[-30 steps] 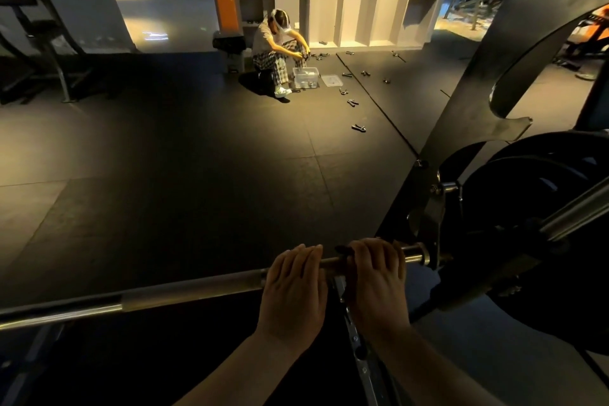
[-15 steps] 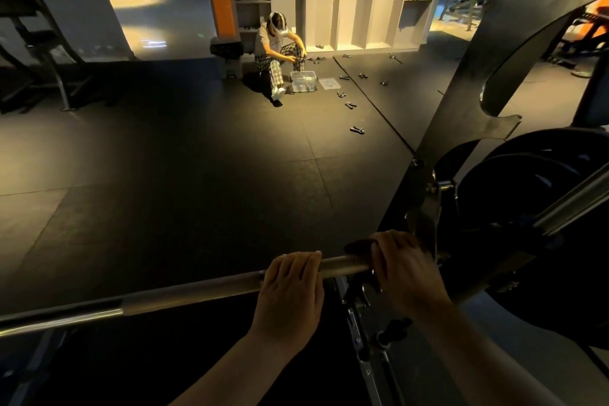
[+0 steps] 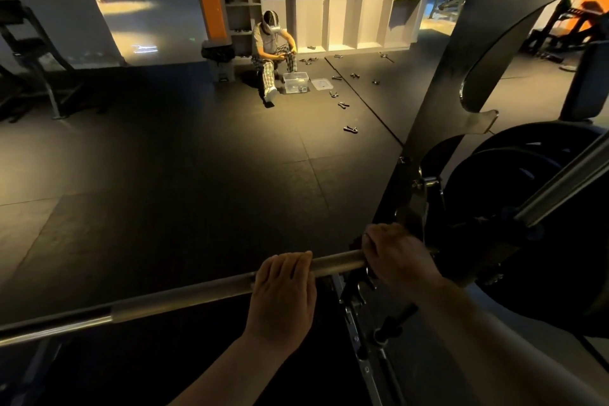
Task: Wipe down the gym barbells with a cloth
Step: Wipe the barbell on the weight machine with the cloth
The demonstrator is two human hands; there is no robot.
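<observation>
step: wiping the right end of the bar, my guess mid-task, long left stretch to go
rack (image 3: 461, 76): right, holds the bar; plate (image 3: 487, 194) just behind
bar (image 3: 184, 293): near, runs left to right into the rack
shelf (image 3: 331, 10): far; small items on top and in end cubbies, too small to name
left hand (image 3: 283, 290): wrapped over the bar, middle
right hand (image 3: 395, 257): clamped on dark cloth (image 3: 356, 243) round the bar, beside the rack; only the cloth's edge shows
bin (image 3: 296, 82): far floor, clear, contents unclear; lid (image 3: 322, 84) off, right of it
next: slide the cloth left, keep squeeze, left hand steadies
</observation>
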